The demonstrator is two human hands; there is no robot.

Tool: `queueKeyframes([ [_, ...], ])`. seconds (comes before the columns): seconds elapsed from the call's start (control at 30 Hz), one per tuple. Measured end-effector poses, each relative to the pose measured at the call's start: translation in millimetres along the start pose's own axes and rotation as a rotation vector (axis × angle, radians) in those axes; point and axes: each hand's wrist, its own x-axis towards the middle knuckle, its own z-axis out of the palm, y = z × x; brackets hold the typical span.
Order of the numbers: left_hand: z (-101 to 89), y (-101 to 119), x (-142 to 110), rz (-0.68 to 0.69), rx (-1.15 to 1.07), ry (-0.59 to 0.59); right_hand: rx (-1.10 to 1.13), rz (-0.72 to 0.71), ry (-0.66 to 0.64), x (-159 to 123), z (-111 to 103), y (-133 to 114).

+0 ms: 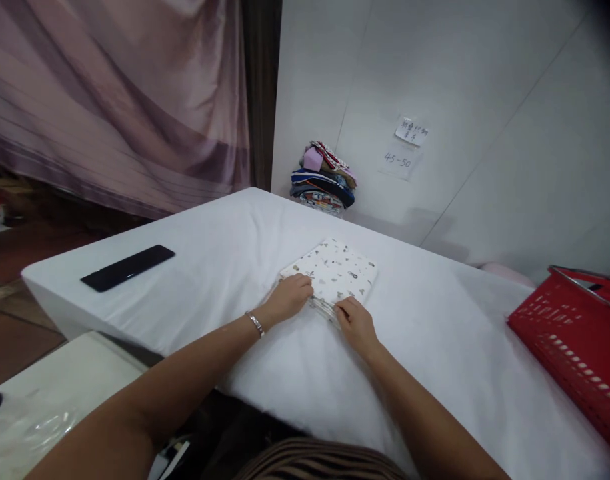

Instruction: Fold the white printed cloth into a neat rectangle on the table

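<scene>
A folded white cloth (342, 267) with a small scattered print lies on the white-covered table (219, 233), its layered edge turned toward me. My left hand (291, 295) grips the near left corner of that cloth, fingers curled over it. At the near right corner, my right hand (355, 323) is closed on the same edge, thumb and fingers pinched together. The cloth's underside is hidden.
A flat black object (129, 268), perhaps a phone, rests at the table's left. Folded fabrics (323, 177) are stacked by the wall at the back. A red plastic basket (569, 327) stands on the right. Pink curtains (135, 100) hang at the far left.
</scene>
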Motion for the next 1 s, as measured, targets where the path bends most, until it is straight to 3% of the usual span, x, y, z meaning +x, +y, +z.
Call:
queueKeyframes([
  [0.43, 8.8, 5, 6, 0.161, 0.107, -0.112, -0.029, -0.025, 0.022, -1, 4, 4],
  [0.57, 10.8, 4, -2, 0.151, 0.118, -0.113, -0.058, -0.079, 0.041, -3, 7, 8],
  [0.77, 9.5, 4, -11, 0.131, 0.124, -0.082, -0.273, -0.252, -0.028, -7, 12, 6],
  [0.9, 14.5, 2, -10, 0.164, 0.096, -0.018, -0.364, -0.282, -0.052, -7, 13, 2],
  [1.0, 17.9, 0, -10, 0.183, 0.107, -0.035, -0.396, -0.288, -0.058, -8, 13, 0],
])
